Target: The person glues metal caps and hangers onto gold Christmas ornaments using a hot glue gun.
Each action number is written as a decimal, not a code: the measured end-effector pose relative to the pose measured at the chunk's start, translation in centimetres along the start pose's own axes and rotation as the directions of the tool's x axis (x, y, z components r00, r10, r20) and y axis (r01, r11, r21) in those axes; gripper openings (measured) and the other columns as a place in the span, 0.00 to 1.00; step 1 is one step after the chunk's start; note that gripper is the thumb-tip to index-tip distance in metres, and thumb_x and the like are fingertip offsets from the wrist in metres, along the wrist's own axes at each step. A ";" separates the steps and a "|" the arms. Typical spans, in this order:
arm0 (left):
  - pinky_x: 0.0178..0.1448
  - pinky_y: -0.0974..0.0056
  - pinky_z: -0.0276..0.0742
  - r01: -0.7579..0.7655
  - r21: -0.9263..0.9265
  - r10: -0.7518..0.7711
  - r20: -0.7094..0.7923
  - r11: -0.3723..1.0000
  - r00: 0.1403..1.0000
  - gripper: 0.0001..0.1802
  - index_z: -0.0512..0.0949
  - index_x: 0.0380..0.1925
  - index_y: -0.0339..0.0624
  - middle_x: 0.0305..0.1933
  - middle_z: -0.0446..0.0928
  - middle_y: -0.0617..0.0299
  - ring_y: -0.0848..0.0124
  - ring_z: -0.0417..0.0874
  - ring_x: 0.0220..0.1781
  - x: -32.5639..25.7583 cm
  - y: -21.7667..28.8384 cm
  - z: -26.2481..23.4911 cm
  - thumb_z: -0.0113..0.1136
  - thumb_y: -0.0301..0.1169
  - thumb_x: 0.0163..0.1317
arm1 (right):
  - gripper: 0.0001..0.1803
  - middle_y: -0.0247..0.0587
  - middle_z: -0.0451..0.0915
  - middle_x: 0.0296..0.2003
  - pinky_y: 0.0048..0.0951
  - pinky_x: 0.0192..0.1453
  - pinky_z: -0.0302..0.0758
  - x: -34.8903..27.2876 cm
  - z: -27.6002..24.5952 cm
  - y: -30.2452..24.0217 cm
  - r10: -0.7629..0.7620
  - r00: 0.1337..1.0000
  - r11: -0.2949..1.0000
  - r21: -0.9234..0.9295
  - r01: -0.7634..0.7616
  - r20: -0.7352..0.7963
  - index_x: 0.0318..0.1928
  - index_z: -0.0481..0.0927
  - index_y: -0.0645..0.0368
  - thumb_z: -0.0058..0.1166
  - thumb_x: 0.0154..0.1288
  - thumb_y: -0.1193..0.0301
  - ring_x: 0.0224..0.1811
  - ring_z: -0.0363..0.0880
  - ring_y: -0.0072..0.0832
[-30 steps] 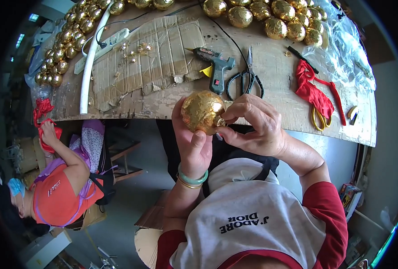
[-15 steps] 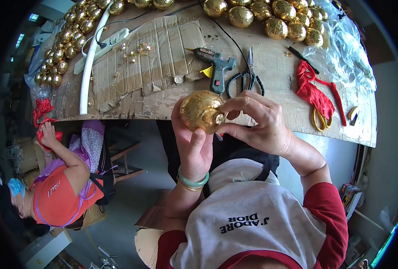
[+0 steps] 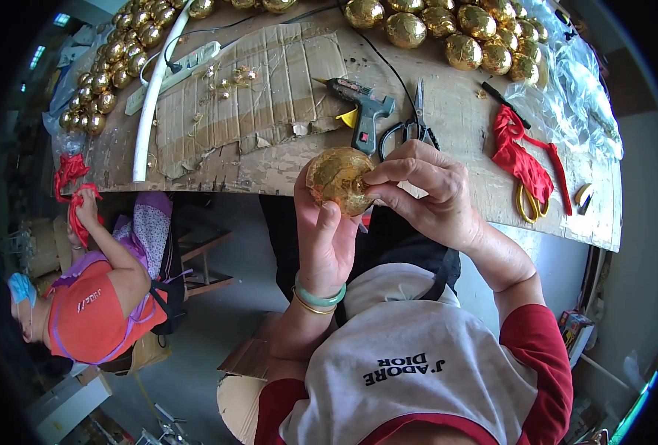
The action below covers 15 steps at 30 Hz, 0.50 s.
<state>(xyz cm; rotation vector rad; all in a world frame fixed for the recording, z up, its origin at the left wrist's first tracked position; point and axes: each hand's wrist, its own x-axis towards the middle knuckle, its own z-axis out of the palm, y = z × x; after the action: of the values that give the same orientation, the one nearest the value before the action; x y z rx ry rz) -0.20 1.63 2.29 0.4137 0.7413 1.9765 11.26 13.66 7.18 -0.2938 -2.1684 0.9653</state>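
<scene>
Left hand is cupping gold foil bauble at tabletop's near edge; right hand is pinching its right side, fingertips nearly meeting. Probably handling light, stiff, slippery; foil likely tearing easily, so palm should be supporting round body.

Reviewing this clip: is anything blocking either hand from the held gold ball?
Nothing visible is: the left hand cradles the gold ball, and the right hand has its fingers against the ball's right side. The glue gun lies beyond.
</scene>
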 end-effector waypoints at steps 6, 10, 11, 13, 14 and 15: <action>0.64 0.57 0.72 0.014 -0.020 -0.015 -0.026 1.000 1.000 0.38 0.53 0.66 0.39 0.62 0.65 0.53 0.64 0.71 0.63 -0.3 0.1 0.1 0.63 0.39 0.64 | 0.09 0.35 0.81 0.31 0.28 0.37 0.76 -0.3 0.3 0.1 0.093 0.996 0.995 0.040 -0.093 0.009 0.36 0.83 0.57 0.67 0.54 0.77 0.33 0.80 0.29; 0.64 0.57 0.72 0.017 -0.004 -0.017 -0.038 1.000 0.999 0.37 0.53 0.66 0.40 0.62 0.65 0.53 0.64 0.71 0.63 -0.4 -0.1 -0.2 0.62 0.39 0.64 | 0.08 0.34 0.81 0.31 0.28 0.37 0.77 -0.5 0.7 0.8 0.076 0.997 0.997 0.017 -0.076 0.002 0.35 0.82 0.57 0.67 0.54 0.77 0.32 0.81 0.28; 0.64 0.57 0.72 0.024 0.003 -0.023 -0.050 1.000 0.998 0.37 0.53 0.66 0.40 0.62 0.65 0.53 0.64 0.71 0.62 -0.4 -0.2 -0.3 0.61 0.39 0.65 | 0.08 0.34 0.81 0.31 0.28 0.37 0.77 -0.6 1.0 1.0 0.077 0.997 0.997 0.020 -0.077 0.002 0.35 0.82 0.57 0.67 0.54 0.77 0.32 0.81 0.28; 0.63 0.58 0.73 0.028 0.014 -0.027 -0.063 0.999 0.998 0.36 0.54 0.66 0.40 0.62 0.66 0.53 0.64 0.72 0.62 -0.5 -0.3 -0.8 0.60 0.40 0.65 | 0.08 0.35 0.81 0.31 0.29 0.37 0.77 -0.9 1.5 1.4 0.115 0.993 0.992 0.042 -0.115 0.010 0.36 0.83 0.58 0.67 0.55 0.77 0.34 0.80 0.28; 0.63 0.57 0.73 0.055 -0.005 -0.055 -0.042 0.998 0.998 0.35 0.54 0.66 0.40 0.62 0.66 0.53 0.63 0.72 0.62 -0.4 -0.4 -1.1 0.59 0.41 0.66 | 0.08 0.35 0.81 0.31 0.29 0.37 0.77 -0.9 1.3 1.5 0.114 0.993 0.993 0.042 -0.114 0.010 0.36 0.83 0.58 0.67 0.55 0.77 0.34 0.80 0.28; 0.63 0.57 0.74 0.081 -0.022 -0.082 -0.020 0.996 0.996 0.34 0.55 0.65 0.41 0.62 0.67 0.53 0.63 0.73 0.62 -0.3 -0.4 -1.3 0.58 0.42 0.67 | 0.10 0.36 0.81 0.34 0.28 0.39 0.76 -0.8 0.9 1.8 0.109 0.993 0.991 0.068 -0.112 0.055 0.40 0.83 0.59 0.66 0.56 0.74 0.36 0.80 0.27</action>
<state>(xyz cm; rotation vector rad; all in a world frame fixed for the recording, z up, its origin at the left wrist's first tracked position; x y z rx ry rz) -0.50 1.06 1.01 0.3456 0.7382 1.9129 11.03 14.03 4.98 -0.3617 -2.1773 1.1207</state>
